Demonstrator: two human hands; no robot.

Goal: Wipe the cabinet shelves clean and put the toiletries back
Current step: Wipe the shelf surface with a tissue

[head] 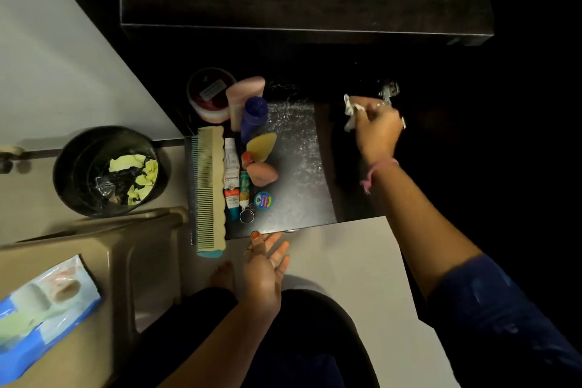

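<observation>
I see the comb (pixel 209 189) along the shelf's (pixel 299 167) left edge, tubes (pixel 232 179) just right, bin (pixel 110 170) further left.

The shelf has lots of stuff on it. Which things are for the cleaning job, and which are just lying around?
For the job:
white wipe in the right hand
shelf
comb
blue bottle
round jar
tubes

Just lying about:
black bin
tissue pack
plastic stool
</observation>
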